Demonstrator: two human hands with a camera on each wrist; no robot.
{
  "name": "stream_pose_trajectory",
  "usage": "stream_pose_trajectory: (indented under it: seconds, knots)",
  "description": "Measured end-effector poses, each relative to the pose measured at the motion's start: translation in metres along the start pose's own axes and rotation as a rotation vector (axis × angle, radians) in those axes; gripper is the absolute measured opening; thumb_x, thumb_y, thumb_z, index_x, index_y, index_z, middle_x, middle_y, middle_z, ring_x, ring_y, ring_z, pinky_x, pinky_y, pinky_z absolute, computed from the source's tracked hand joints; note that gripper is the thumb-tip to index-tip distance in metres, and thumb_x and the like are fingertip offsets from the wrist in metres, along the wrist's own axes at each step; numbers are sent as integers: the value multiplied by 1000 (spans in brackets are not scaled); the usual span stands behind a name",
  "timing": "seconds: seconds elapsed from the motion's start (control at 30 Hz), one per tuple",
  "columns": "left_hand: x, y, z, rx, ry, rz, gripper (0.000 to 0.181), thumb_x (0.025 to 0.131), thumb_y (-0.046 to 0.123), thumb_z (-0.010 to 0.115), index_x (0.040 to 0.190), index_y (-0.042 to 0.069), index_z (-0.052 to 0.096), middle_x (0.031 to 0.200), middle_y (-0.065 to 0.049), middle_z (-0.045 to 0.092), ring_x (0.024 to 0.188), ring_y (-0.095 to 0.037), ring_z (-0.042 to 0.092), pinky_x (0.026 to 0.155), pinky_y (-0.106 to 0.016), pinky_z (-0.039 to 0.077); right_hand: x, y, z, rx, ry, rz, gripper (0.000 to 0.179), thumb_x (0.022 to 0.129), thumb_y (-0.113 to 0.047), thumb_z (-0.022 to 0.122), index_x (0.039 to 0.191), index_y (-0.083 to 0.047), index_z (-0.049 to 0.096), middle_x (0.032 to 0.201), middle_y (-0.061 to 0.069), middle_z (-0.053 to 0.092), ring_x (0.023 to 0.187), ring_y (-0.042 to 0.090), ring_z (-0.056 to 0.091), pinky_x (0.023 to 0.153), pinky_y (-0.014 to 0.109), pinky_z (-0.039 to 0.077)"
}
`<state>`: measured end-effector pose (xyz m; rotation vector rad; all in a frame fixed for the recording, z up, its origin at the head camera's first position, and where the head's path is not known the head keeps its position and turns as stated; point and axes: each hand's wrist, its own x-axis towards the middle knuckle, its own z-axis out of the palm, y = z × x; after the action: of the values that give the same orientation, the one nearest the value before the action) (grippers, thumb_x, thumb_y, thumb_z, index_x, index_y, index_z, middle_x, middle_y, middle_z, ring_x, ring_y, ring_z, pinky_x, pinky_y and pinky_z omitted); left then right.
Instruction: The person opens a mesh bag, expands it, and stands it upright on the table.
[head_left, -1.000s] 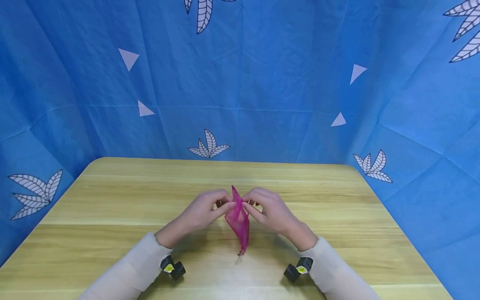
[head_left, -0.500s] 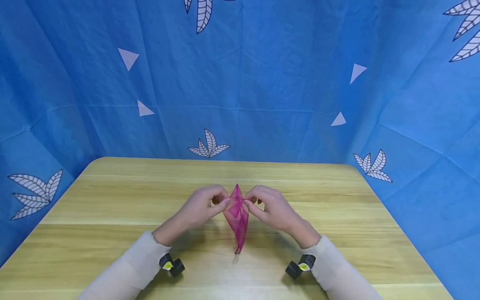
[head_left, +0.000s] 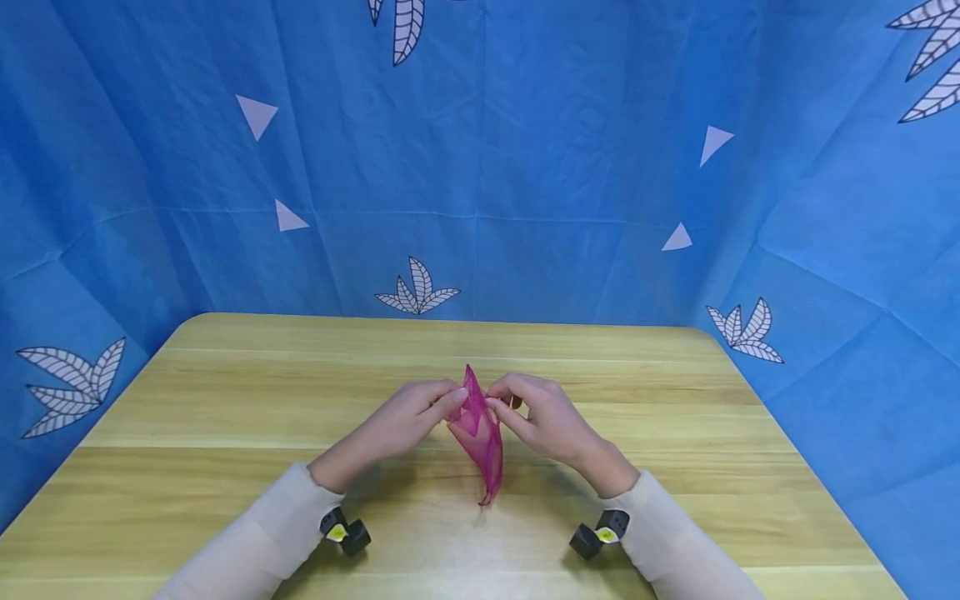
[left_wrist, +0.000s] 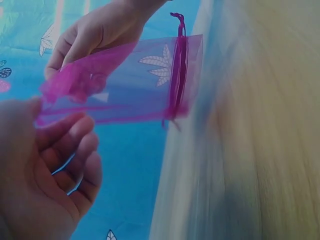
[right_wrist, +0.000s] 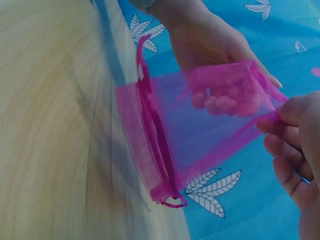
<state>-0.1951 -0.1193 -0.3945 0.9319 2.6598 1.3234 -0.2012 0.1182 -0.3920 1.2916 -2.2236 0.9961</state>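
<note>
A sheer magenta drawstring pouch (head_left: 487,454) hangs between my two hands over the middle of the table. Its drawstring (right_wrist: 155,125) runs across the lower end, with small cord loops at the sides. My left hand (head_left: 405,421) pinches the pouch's upper left part, thumb lying over the fabric. From the other side, my right hand (head_left: 547,421) pinches the upper right edge between thumb and forefinger. Through the thin cloth of the pouch (left_wrist: 135,85), the right hand's fingers show in the left wrist view. A pointed fold of fabric stands up between the hands.
The wooden table (head_left: 225,383) spreads out under both forearms. Behind it and at both sides hangs a blue cloth (head_left: 525,167) printed with white leaves and triangles. A small black camera (head_left: 354,537) is strapped at each wrist.
The pouch spread wider half a second ago and is now narrower and turned a little, its lower end shifted right. My left thumb has moved onto the fabric; the right hand barely moved.
</note>
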Motion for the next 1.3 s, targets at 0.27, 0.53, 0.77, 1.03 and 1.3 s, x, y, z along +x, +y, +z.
stream_pose_trajectory:
  seconds: [0.27,0.53,0.77,1.03,1.3]
  knots:
    - [-2,3,-1,-48,19,-1,31,104,37,46,86,18,62,77,-6,59,70,-15,51,66,-31,45,0,-1,1,2,15,-25,8,92,-7,67,98,-11,65,84,-6,63,73,5,55,61,29,51]
    - [-1,4,-2,-16,101,-54,16,100,27,58,95,15,68,78,-3,61,66,-12,49,56,-25,43,0,-2,1,-11,17,-13,12,89,-5,70,98,-11,65,84,-7,64,72,5,54,62,24,50]
    - [-1,5,-4,10,170,-64,6,97,20,63,97,17,68,83,8,64,73,-13,57,64,-29,52,0,-3,0,-47,9,40,16,86,-3,73,97,-12,65,82,-8,60,73,6,53,64,26,50]
    - [-1,6,-4,-8,199,-69,5,95,18,67,98,14,69,85,3,67,75,-12,58,69,-30,52,1,-4,-1,-22,-32,114,11,91,-11,70,99,-14,65,83,-10,58,74,6,52,64,28,50]
    - [0,6,-2,-19,175,-71,8,95,19,67,101,14,68,87,-5,68,75,-14,58,68,-30,52,2,-6,-3,20,-34,196,16,94,-18,67,107,-11,60,84,-12,60,75,5,54,66,33,51]
